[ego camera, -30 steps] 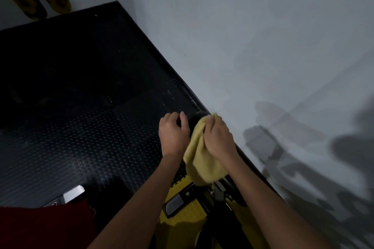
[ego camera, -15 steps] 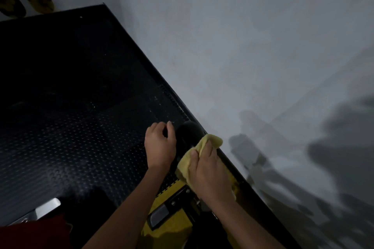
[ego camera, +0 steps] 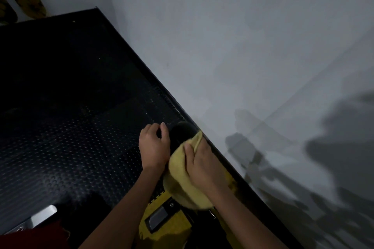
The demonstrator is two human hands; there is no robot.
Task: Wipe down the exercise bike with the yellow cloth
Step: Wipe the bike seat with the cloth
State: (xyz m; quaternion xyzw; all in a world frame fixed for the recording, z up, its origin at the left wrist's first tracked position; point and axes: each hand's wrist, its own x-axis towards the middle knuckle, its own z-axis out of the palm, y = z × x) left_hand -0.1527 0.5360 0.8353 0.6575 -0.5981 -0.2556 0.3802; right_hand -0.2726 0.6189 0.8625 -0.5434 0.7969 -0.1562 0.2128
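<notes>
Two hands, left (ego camera: 154,145) and right (ego camera: 204,164), one yellow cloth (ego camera: 180,180), one handlebar (ego camera: 183,132)

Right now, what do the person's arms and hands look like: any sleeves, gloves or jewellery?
Both forearms are bare as far as the frame shows; no sleeves reach into view. The left hand and right hand wear no gloves, and no rings, watch or bracelets show on fingers or wrists. The dim light hides finer marks.
</notes>
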